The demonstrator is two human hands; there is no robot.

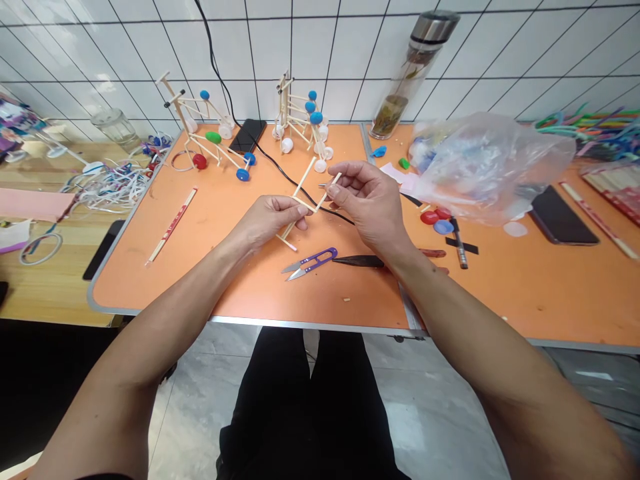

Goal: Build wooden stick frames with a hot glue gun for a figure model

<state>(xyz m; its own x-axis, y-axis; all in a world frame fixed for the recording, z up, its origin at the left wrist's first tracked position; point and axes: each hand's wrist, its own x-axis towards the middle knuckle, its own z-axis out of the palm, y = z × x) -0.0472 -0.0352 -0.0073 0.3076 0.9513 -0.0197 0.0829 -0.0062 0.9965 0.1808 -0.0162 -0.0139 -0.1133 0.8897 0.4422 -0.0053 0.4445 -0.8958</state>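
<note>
Between the thumb and fingers of my left hand (pixel 274 220) is a small frame of thin wooden sticks (pixel 303 181). It is held above the orange table, and one stick end points down toward the front. My right hand (pixel 373 203) pinches the upper end of a short wooden stick (pixel 329 192), whose lower end meets the frame beside my left fingertips. A thin grey tip shows near the right fingers; I cannot make out what it belongs to. Below the hands lie purple thread snips (pixel 313 263) and a black pointed tool (pixel 359 261), partly hidden by my right arm.
Two stick models with coloured knobs (pixel 213 137) (pixel 300 117) stand at the back near a phone (pixel 247 137) and black cable (pixel 273 159). Rightward are a glass tea bottle (pixel 400 100), plastic bag (pixel 493 167) and another phone (pixel 563 215). A red-wrapped stick (pixel 173 225) lies left.
</note>
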